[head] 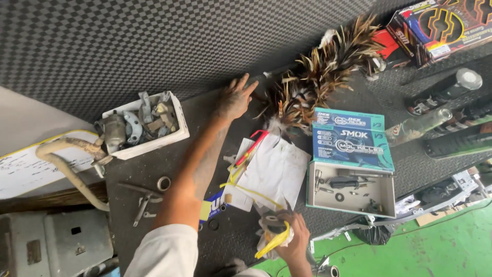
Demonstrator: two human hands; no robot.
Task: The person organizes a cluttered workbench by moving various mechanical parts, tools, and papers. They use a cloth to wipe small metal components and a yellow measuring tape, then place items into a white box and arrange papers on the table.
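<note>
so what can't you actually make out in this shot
- Head view: what the right hand grips. A yellow strip and crumpled white bag show, but the fingers cover the rest.
- Head view: the left hand lies flat on the dark bench; anything under the palm is hidden.
- Head view: small parts in the open box are too small to name.
- Head view: pieces in the white tub overlap in a pile.

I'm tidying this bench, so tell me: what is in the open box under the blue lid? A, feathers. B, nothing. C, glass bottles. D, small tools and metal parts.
D: the open box under the blue lid holds a dark-handled tool and small metal bits.
</note>
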